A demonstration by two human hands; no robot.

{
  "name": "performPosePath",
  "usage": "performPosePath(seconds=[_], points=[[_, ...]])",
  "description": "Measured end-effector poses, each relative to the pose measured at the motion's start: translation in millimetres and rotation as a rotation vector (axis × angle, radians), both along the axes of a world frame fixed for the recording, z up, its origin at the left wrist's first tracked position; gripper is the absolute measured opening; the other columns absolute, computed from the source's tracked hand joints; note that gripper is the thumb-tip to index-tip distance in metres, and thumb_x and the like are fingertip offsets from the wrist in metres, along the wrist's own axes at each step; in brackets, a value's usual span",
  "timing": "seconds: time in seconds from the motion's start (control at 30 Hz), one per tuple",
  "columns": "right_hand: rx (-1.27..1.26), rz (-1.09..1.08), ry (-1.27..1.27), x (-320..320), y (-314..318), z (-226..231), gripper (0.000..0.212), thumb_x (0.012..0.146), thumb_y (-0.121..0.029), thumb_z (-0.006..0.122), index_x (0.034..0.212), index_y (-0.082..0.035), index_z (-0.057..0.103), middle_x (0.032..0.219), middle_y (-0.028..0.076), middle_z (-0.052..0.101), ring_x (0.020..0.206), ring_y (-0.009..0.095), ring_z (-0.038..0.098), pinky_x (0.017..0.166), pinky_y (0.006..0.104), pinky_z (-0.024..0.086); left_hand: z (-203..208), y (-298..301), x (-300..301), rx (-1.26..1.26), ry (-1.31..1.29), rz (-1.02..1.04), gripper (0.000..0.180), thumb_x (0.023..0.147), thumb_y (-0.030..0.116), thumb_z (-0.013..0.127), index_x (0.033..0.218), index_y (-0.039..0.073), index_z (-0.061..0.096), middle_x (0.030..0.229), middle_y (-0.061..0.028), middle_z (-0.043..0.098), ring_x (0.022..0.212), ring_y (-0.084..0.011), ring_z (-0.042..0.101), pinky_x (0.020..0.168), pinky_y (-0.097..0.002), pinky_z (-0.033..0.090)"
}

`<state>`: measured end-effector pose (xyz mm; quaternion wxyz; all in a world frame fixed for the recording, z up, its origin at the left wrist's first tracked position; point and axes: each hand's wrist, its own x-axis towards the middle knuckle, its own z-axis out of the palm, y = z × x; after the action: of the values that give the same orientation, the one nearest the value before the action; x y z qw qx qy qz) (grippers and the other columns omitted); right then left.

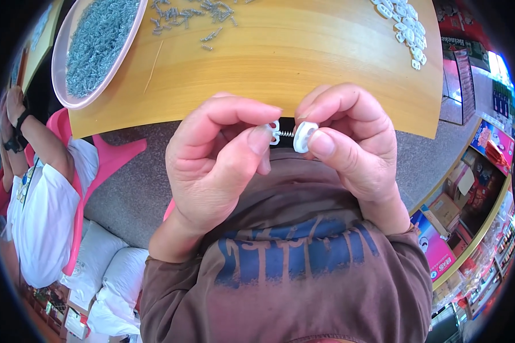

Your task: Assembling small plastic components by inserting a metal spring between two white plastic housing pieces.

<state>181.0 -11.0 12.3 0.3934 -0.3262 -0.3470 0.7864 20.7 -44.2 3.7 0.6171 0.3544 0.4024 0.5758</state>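
Just past the table's near edge, both my hands hold small parts close together. My left hand [214, 154] pinches a small white plastic piece with holes [275, 132] between thumb and fingers. Between thumb and forefinger of my right hand [349, 137] is a round white plastic piece [305, 137], turned partly edge-on. A thin metal spring [286, 134] spans the gap between the two white pieces. Whether the spring is fixed to either one, I cannot tell.
On the wooden table [303, 63] stand a pink-rimmed basin [135, 43] of springs, loose springs [212, 35] and white plastic pieces [409, 28]. At left, another person [43, 188] sits by a pink chair [120, 150]. White sacks [120, 274] lie below; shelves [469, 200] line the right.
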Motion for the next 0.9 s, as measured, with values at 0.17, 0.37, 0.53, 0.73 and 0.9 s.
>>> performPosePath(seconds=[0.17,0.37,0.53,0.73,0.9], points=[[0.013,0.014,0.0,1.6,0.1,-2.0,0.017,0.077,-0.005,0.058,0.09,0.0,0.05,0.086,0.009,0.051,0.074,0.01,0.049,0.064,0.02,0.041,-0.5,0.6,0.2,0.009,-0.003,-0.019,0.016,0.08,-0.006,0.049,0.094,-0.002,0.055,0.079,-0.0041,0.053,0.06,-0.0048,0.049,0.053,-0.0158,0.04],[0.04,0.015,-0.033,2.3,-0.4,0.8,0.016,0.077,-0.003,0.058,0.09,0.0,0.05,0.088,0.009,0.051,0.078,0.011,0.049,0.07,0.0211,0.04,-0.2,1.1,1.5,0.052,0.08,-0.013,0.016,0.079,-0.007,0.049,0.093,-0.002,0.055,0.079,-0.0035,0.052,0.06,-0.0043,0.049,0.052,-0.0157,0.039],[0.301,0.038,-0.227,4.1,0.0,-3.2,0.016,0.077,0.0,0.057,0.092,0.001,0.051,0.088,0.009,0.052,0.079,0.012,0.05,0.071,0.0218,0.04,-1.8,1.3,-0.2,0.062,0.121,-0.017,0.017,0.077,-0.009,0.051,0.092,-0.002,0.056,0.08,-0.0032,0.051,0.062,-0.0048,0.049,0.055,-0.0158,0.039],[0.368,0.086,-0.289,6.7,1.0,-4.8,0.017,0.077,0.001,0.057,0.092,0.001,0.051,0.09,0.009,0.053,0.081,0.011,0.051,0.071,0.0224,0.041,-2.2,-1.9,1.1,0.076,0.252,-0.04,0.016,0.077,-0.007,0.052,0.092,-0.002,0.056,0.083,-0.0033,0.052,0.073,-0.0064,0.05,0.061,-0.0169,0.039],[0.117,0.011,-0.138,4.0,-1.8,-2.1,0.017,0.078,-0.001,0.058,0.093,0.001,0.05,0.089,0.007,0.055,0.079,0.01,0.053,0.069,0.0208,0.043,-0.6,-2.9,2.1,0.001,0.127,-0.047,0.017,0.079,-0.006,0.052,0.095,-0.003,0.053,0.082,-0.0037,0.053,0.068,-0.0056,0.051,0.058,-0.0159,0.04]])
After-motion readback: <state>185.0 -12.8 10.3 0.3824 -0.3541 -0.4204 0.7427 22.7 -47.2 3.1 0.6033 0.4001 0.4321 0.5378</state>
